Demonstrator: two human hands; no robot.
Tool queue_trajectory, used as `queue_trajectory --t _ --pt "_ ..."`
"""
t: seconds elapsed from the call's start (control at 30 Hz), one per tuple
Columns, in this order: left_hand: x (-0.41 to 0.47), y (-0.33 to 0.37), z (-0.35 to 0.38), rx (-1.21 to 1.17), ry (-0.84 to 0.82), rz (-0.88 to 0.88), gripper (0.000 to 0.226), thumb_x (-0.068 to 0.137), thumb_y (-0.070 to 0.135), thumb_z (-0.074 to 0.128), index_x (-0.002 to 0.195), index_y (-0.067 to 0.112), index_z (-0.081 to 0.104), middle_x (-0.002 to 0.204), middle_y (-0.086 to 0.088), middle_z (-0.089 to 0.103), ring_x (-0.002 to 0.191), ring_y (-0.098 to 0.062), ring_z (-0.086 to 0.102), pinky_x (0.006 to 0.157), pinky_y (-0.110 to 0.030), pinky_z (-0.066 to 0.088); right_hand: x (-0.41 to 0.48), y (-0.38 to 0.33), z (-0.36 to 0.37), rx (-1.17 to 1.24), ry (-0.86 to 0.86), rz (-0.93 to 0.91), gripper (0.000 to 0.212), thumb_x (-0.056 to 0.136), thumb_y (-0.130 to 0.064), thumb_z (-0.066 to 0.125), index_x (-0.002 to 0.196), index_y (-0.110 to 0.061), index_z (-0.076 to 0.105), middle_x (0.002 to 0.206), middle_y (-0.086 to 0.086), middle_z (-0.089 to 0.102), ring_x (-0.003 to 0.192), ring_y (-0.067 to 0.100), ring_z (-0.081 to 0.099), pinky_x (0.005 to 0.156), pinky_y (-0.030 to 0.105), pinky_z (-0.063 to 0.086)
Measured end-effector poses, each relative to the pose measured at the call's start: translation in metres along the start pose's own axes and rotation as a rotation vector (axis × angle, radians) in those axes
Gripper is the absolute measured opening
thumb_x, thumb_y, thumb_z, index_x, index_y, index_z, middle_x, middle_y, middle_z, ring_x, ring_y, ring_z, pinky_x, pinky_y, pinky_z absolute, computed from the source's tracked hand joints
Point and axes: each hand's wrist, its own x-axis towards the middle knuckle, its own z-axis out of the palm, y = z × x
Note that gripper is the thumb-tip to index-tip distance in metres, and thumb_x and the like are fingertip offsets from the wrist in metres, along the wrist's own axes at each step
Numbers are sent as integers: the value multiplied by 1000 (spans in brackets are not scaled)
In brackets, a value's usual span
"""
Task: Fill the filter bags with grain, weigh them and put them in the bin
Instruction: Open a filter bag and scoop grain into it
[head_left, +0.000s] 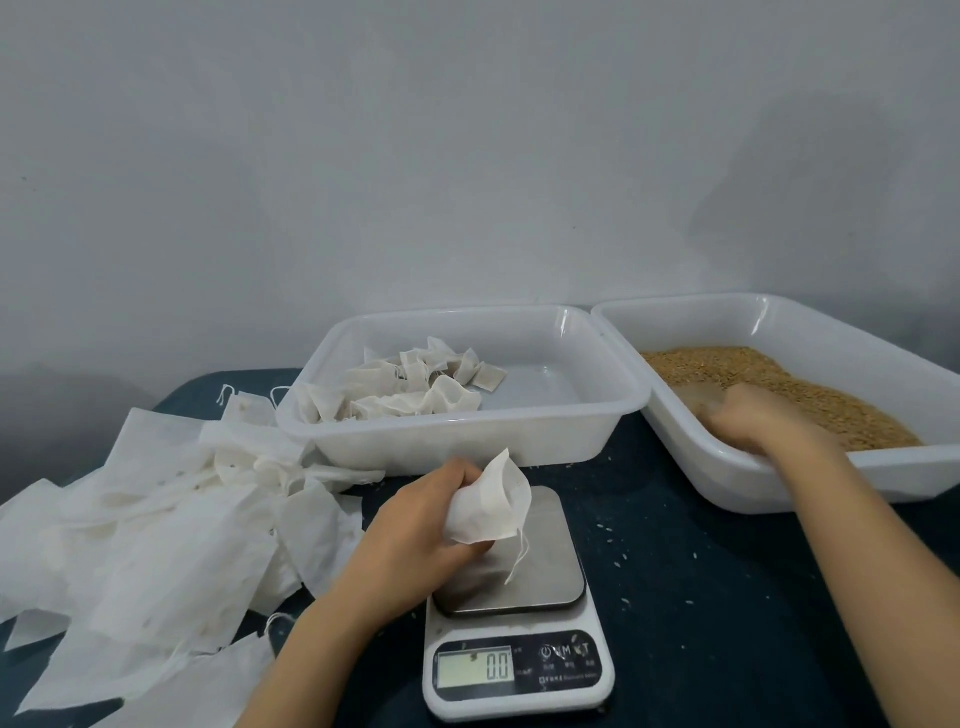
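My left hand (423, 525) grips an empty white filter bag (493, 501) just above the steel platform of the kitchen scale (519, 670), and the bag's drawstring hangs down over the platform. The display reads 0.0. My right hand (753, 421) is blurred and reaches into the brown grain (810, 400) inside the right white bin (779, 493), fingers curled down into the grain. Several filled filter bags (410, 387) lie in the left part of the middle white bin (467, 441).
A loose heap of empty filter bags (156, 525) covers the dark table (701, 597) at the left. Stray grains are scattered on the table around the scale. A grey wall stands close behind the bins.
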Motion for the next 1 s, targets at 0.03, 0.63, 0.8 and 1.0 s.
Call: queue_trajectory --t 0.03,0.63,0.8,1.0 --pt "0 0 0 2 0 -3 27 76 42 66 97 44 49 100 29 62 91 1 60 71 -16 45 -1 0 -1 7 13 0 28 97 -23 49 76 -7 57 81 9 63 73 24 58 66 32 44" --pt "0 0 0 47 -20 -5 26 75 42 67 95 46 49 100 34 59 91 4 57 70 -17 42 9 -3 0 262 -165 -94 66 101 -3 31 157 -34 14 159 10 26 100 29 59 72 34 51" --pt "0 1 1 37 -27 -2 26 74 42 66 94 46 50 98 33 60 90 4 57 67 -15 39 6 -4 -2 327 -81 -18 13 101 -8 41 110 -10 50 72 8 53 51 19 47 45 26 35" --pt "0 -2 -2 8 51 -20 26 71 52 57 95 50 49 97 31 61 88 3 58 66 -12 40 7 4 0 404 52 -12 48 102 -29 46 142 -2 43 106 16 59 88 27 58 79 37 42"
